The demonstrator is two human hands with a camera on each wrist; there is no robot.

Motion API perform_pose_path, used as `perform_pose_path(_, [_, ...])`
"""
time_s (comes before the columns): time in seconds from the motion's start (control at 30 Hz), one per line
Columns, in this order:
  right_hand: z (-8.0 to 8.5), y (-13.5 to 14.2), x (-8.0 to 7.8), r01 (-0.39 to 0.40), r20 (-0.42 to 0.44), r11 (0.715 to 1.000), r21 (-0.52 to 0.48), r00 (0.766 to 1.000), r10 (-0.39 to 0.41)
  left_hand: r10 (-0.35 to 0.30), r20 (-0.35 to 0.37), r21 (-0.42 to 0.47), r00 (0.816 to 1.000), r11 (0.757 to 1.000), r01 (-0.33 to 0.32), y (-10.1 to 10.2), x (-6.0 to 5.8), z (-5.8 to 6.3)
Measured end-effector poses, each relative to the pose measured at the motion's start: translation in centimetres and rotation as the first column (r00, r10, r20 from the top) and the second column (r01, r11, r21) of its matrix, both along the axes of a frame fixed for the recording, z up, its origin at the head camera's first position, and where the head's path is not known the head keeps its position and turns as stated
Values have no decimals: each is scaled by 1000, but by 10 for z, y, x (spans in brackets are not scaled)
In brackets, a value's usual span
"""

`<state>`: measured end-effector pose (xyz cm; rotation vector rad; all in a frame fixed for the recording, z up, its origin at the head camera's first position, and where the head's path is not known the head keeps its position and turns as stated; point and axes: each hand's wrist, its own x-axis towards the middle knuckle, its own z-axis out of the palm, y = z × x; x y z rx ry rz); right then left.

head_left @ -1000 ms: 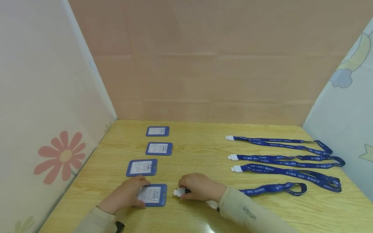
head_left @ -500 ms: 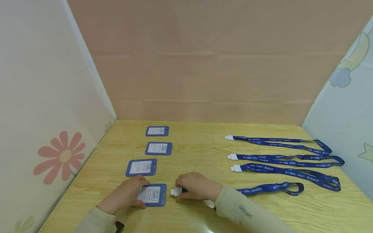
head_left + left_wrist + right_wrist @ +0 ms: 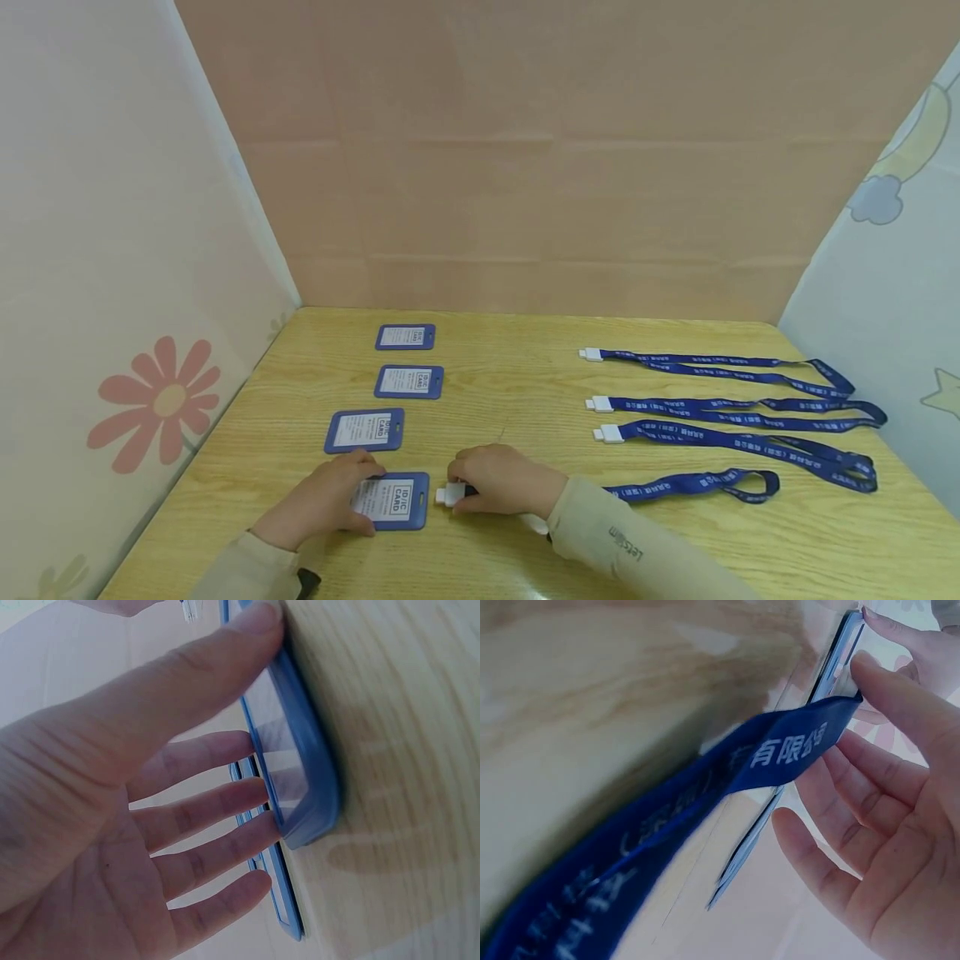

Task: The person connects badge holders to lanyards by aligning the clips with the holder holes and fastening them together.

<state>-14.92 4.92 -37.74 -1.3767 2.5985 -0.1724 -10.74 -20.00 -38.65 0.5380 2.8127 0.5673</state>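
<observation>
The right hand (image 3: 501, 481) pinches the lanyard's white clip (image 3: 448, 495) and has nudged it leftward — now almost at the slot end of the nearest card holder (image 3: 392, 501), which the left hand (image 3: 322, 501) pins flat with spread fingers — so clipping looks imminent.

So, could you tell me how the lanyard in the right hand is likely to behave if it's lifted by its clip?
Probably floppy: the lanyard is a thin flat ribbon lying in a loose loop on the table, so it would likely dangle and trail. It looks light. The white clip seems rigid plastic, so the right hand should grip it firmly.
</observation>
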Motion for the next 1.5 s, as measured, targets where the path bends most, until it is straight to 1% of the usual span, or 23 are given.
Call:
perform_pose_path(0.13, [-2,-2,0,-9,-12,1000,0,1000,9,-3,0,-1,1000,1000,3,0,0,1])
perform_pose_path(0.33, [-3,-6,1,-14,-55,1000,21,998,15,23,13,-3,1000,1000,-23,2,0,2])
perform_pose_path(0.6, [-9,-11,1,3,-33,1000,26,999,-2,11,2,-6,1000,1000,-11,1,1,1])
perform_pose_path(0.77, [-10,-13,3,8,-43,1000,24,999,-7,5,-1,-8,1000,1000,-5,1,0,0])
perform_pose_path(1.2, [-8,-17,5,-5,-62,1000,26,998,7,26,22,9,999,1000,-26,2,0,0])
perform_pose_path(1.3, [-9,-18,6,-8,-83,999,38,996,11,39,25,8,999,999,-39,3,-1,0])
perform_pose_path(1.4, [-9,-20,6,-7,-112,998,57,994,13,42,13,-5,999,999,-42,4,-2,-1])
perform_pose_path(1.5, [-9,-22,9,-5,-147,997,81,989,17,63,15,-19,998,998,-63,7,-2,-1])
